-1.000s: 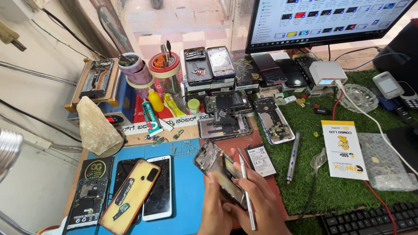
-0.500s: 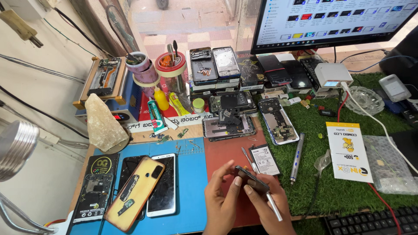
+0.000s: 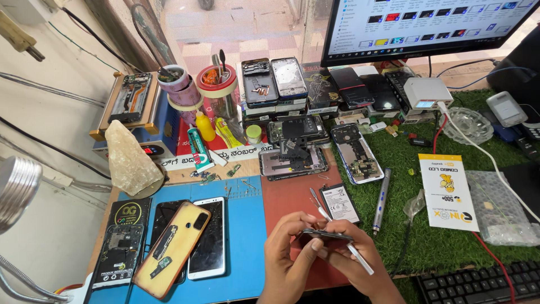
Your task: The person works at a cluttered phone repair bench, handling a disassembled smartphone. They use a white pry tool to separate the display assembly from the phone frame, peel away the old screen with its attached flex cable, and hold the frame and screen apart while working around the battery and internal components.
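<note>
Phone (image 3: 325, 235) sits edge-on between both hands over the red mat (image 3: 292, 202) on the counter — left hand (image 3: 289, 259) pinching its near edge, right hand (image 3: 351, 260) gripping it with tweezers (image 3: 343, 239) — seemingly mid-disassembly, so the next move likely calls for a steady, fine grip.

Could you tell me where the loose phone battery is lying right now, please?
In the head view, the black phone battery lies flat on the red mat, just above the right hand, between the tweezers and the grey pen-shaped screwdriver.
</note>
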